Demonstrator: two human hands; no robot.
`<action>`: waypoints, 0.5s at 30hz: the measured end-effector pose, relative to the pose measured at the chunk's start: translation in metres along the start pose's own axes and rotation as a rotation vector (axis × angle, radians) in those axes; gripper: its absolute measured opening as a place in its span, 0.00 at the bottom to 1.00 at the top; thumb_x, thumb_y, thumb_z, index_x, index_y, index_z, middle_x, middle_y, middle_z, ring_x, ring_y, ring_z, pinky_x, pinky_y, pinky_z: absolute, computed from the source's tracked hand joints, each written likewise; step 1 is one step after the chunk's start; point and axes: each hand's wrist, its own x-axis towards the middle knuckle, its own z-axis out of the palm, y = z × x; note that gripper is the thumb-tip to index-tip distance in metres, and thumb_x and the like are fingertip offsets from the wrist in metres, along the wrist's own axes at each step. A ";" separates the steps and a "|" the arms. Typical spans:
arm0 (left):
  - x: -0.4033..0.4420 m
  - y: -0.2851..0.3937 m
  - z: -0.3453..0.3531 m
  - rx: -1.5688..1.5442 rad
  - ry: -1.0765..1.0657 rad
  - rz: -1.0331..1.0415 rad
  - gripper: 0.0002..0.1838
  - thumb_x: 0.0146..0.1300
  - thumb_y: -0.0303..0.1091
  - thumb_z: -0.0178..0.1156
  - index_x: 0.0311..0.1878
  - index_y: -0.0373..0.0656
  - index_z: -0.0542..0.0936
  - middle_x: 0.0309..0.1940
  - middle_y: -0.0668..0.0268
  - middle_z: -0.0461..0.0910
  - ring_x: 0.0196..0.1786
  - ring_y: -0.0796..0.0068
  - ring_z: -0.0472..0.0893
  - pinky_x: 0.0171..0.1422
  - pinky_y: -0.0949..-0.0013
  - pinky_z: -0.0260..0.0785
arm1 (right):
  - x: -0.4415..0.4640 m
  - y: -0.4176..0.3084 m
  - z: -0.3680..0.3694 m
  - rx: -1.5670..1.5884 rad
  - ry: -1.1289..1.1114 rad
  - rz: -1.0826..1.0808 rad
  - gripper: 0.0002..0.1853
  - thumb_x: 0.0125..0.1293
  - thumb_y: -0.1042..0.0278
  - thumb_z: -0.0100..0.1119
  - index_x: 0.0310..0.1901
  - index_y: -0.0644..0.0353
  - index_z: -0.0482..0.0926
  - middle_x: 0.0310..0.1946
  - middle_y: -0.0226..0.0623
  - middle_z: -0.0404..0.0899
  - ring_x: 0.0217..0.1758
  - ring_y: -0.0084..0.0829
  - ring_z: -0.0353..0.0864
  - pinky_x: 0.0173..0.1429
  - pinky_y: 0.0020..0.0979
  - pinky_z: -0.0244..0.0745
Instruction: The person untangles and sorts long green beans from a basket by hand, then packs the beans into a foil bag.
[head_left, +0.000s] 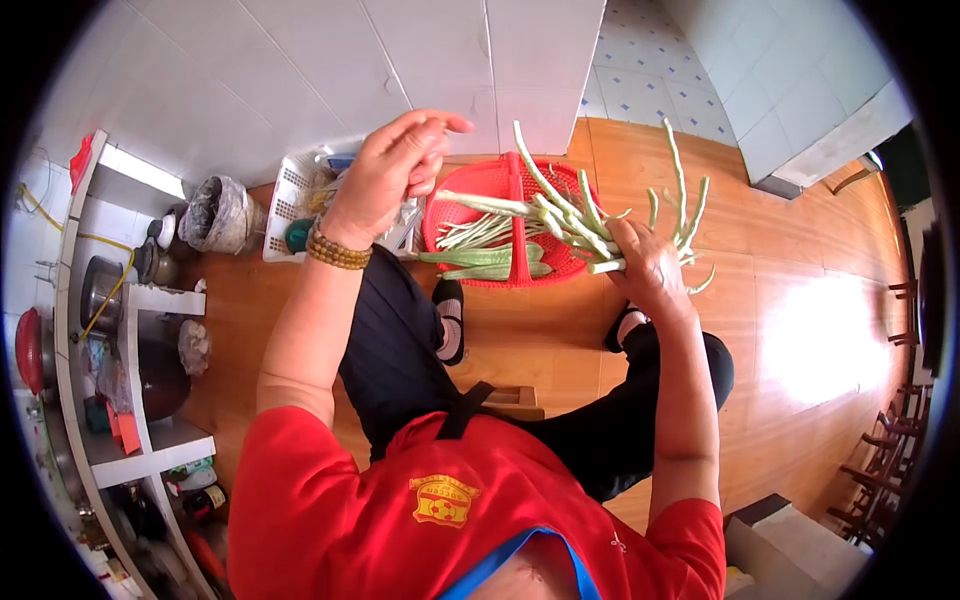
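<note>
Evidently sits low, probably on the small wooden stool (pixel 515 400), with dark-trousered legs (pixel 405 340) parted and the red plastic basket (pixel 519 262) set on the wood-plank floor (pixel 540 350) just ahead of the slippered feet (pixel 451 320), likely for easy reach from both sides. Grasps a loose bundle of yardlong beans (pixel 580 225) in the right hand (pixel 648 262), just off the basket's right side, with thumb and fingers closed around the stems and both ends splayed free, perhaps to leave single beans easy to pick out. Holds the left hand (pixel 400 165) raised near the basket's left side, with curled fingers and an outstretched index finger. Shows nothing in that grip; cannot tell about anything small pinched there. Wears a beaded bracelet (pixel 338 248) on the left wrist. Has slim beans (pixel 470 232) lying inside the basket, alongside ridged green pods (pixel 480 256), likely angled luffa, laid lengthwise beneath the handle, presumably for a neater fit. Has also a white perforated crate (pixel 284 215) to the left, just beside the basket.
</note>
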 end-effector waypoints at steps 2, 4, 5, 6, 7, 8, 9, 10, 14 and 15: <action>-0.009 0.010 0.007 0.341 -0.071 -0.029 0.14 0.69 0.39 0.51 0.48 0.38 0.76 0.24 0.74 0.66 0.23 0.88 0.61 0.26 0.81 0.55 | 0.007 -0.006 0.000 0.003 0.006 -0.030 0.22 0.45 0.71 0.66 0.44 0.60 0.71 0.31 0.42 0.75 0.35 0.45 0.77 0.37 0.41 0.73; -0.011 -0.010 0.002 0.585 -0.070 0.157 0.13 0.67 0.38 0.53 0.45 0.37 0.76 0.23 0.69 0.71 0.23 0.84 0.67 0.26 0.80 0.59 | 0.016 -0.011 0.002 0.001 0.006 -0.044 0.21 0.44 0.73 0.66 0.42 0.61 0.71 0.31 0.41 0.76 0.36 0.44 0.77 0.37 0.40 0.73; -0.013 -0.017 -0.001 0.831 -0.082 0.348 0.12 0.65 0.37 0.56 0.42 0.36 0.77 0.21 0.65 0.76 0.23 0.80 0.73 0.26 0.79 0.62 | 0.020 -0.013 0.005 0.005 -0.005 -0.059 0.21 0.44 0.73 0.66 0.42 0.61 0.71 0.31 0.41 0.76 0.36 0.44 0.77 0.37 0.40 0.73; -0.018 -0.018 -0.004 0.862 -0.032 0.319 0.11 0.66 0.37 0.54 0.40 0.37 0.77 0.22 0.69 0.75 0.24 0.79 0.71 0.30 0.73 0.65 | 0.024 -0.014 0.007 0.011 0.020 -0.054 0.21 0.44 0.73 0.66 0.43 0.60 0.72 0.31 0.42 0.76 0.36 0.44 0.77 0.37 0.41 0.73; -0.021 -0.019 -0.010 0.858 -0.016 0.315 0.11 0.66 0.37 0.54 0.40 0.37 0.77 0.22 0.69 0.75 0.24 0.79 0.71 0.30 0.73 0.65 | 0.027 -0.014 0.010 0.016 0.045 -0.048 0.22 0.44 0.73 0.66 0.43 0.60 0.72 0.31 0.42 0.76 0.36 0.44 0.77 0.37 0.41 0.73; -0.022 -0.019 -0.018 0.855 0.069 0.257 0.12 0.67 0.37 0.54 0.35 0.37 0.77 0.21 0.69 0.75 0.24 0.79 0.71 0.30 0.73 0.64 | 0.030 -0.014 0.011 0.009 0.033 -0.024 0.21 0.46 0.72 0.65 0.44 0.60 0.72 0.31 0.42 0.76 0.36 0.45 0.77 0.38 0.41 0.72; -0.025 -0.016 -0.031 0.856 0.169 0.197 0.13 0.67 0.37 0.53 0.31 0.36 0.76 0.20 0.68 0.75 0.23 0.79 0.71 0.30 0.73 0.64 | 0.032 -0.013 0.015 0.015 0.042 -0.002 0.20 0.48 0.71 0.65 0.45 0.61 0.72 0.32 0.44 0.76 0.37 0.47 0.77 0.38 0.43 0.72; -0.026 -0.018 -0.045 0.894 0.266 0.209 0.18 0.68 0.38 0.52 0.24 0.36 0.73 0.19 0.69 0.74 0.21 0.79 0.71 0.27 0.73 0.62 | 0.035 -0.013 0.017 0.020 0.007 0.041 0.20 0.50 0.70 0.64 0.46 0.60 0.71 0.31 0.46 0.76 0.37 0.50 0.76 0.38 0.45 0.71; -0.056 -0.056 -0.105 -0.254 0.495 -0.182 0.12 0.68 0.41 0.51 0.35 0.42 0.75 0.17 0.77 0.63 0.16 0.85 0.59 0.21 0.80 0.55 | 0.043 0.006 0.039 0.140 -0.056 0.219 0.20 0.51 0.71 0.61 0.48 0.58 0.72 0.31 0.49 0.77 0.35 0.51 0.77 0.36 0.44 0.71; -0.065 -0.073 -0.122 -0.405 0.539 -0.185 0.12 0.68 0.41 0.52 0.38 0.42 0.74 0.17 0.78 0.62 0.16 0.86 0.59 0.21 0.81 0.54 | 0.049 0.005 0.042 0.173 -0.083 0.263 0.18 0.52 0.71 0.59 0.47 0.58 0.72 0.29 0.50 0.77 0.33 0.51 0.77 0.34 0.43 0.71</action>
